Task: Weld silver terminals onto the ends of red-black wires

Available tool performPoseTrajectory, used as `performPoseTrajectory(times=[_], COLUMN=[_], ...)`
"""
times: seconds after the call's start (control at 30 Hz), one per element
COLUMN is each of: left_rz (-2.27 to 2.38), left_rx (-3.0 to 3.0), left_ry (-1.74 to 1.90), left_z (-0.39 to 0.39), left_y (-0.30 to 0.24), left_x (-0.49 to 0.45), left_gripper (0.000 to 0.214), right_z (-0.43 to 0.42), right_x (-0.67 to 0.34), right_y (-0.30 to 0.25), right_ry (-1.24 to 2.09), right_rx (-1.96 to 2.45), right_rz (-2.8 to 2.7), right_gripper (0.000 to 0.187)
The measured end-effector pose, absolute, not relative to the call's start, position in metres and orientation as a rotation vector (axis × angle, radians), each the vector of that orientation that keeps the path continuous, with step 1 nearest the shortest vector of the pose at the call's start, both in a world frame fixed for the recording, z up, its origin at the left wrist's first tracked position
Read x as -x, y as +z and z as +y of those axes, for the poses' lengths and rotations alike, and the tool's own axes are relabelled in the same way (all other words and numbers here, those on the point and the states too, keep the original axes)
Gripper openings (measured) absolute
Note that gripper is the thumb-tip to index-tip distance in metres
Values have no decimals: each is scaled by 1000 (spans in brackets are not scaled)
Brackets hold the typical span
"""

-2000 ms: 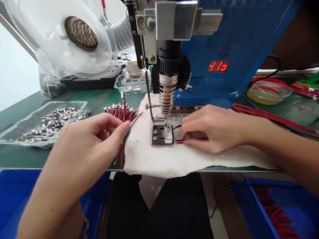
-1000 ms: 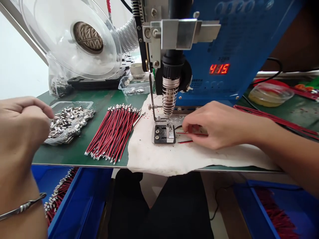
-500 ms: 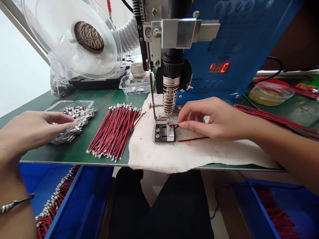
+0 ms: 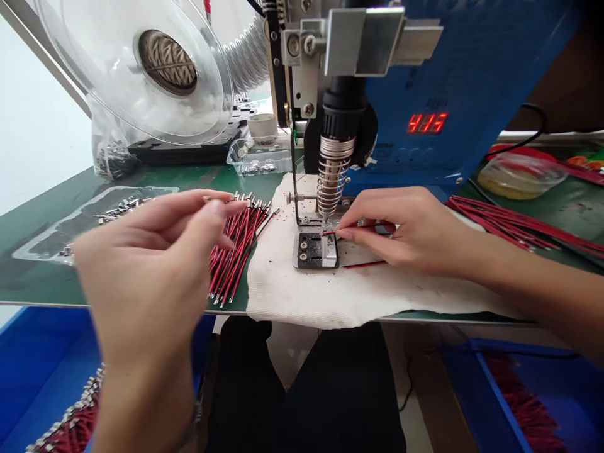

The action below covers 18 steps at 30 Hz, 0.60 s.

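My right hand [image 4: 406,236] pinches a thin red wire [image 4: 330,232] and holds its tip at the small metal fixture [image 4: 317,250] under the spring-wrapped soldering head [image 4: 333,176]. A second red wire [image 4: 365,264] lies on the white cloth [image 4: 340,292] under that hand. My left hand [image 4: 151,264] is raised in front of the bundle of red wires with metal tips [image 4: 236,242], thumb and forefinger pinched on a small metal sleeve [image 4: 219,198].
A clear sheet with loose metal sleeves [image 4: 108,211] lies at the left. A big clear reel [image 4: 141,63] stands behind. The blue machine [image 4: 462,82] shows a red readout. More red wires [image 4: 514,223] lie right. Blue bins [image 4: 42,371] sit below the table edge.
My left hand left the pile of metal sleeves and rose toward the centre, pinching one. My right hand stayed at the fixture with the red wire. The readout shows digits again.
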State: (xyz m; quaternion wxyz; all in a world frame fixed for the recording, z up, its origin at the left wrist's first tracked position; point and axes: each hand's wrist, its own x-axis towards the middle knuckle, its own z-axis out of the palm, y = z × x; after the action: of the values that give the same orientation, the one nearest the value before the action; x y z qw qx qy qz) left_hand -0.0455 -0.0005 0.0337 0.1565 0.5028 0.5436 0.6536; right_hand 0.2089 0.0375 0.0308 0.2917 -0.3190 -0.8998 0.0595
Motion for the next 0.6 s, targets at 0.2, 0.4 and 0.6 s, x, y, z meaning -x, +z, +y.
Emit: performPoseTrajectory(times=[0.2, 0.4, 0.6], left_rz=[1226, 1168, 1218], left_rx=[-1386, -1242, -1272], left_ry=[1692, 1655, 1598], left_z=[8, 12, 3], left_y=[12, -3, -4], left_x=[3, -7, -6], left_gripper=[20, 19, 16], right_z=[35, 34, 32], right_x=[-207, -206, -204], right_y=[29, 29, 30], right_ry=[141, 131, 130], right_rx=[921, 915, 857], right_rz=[-2382, -2359, -2352], right_gripper=[16, 15, 15])
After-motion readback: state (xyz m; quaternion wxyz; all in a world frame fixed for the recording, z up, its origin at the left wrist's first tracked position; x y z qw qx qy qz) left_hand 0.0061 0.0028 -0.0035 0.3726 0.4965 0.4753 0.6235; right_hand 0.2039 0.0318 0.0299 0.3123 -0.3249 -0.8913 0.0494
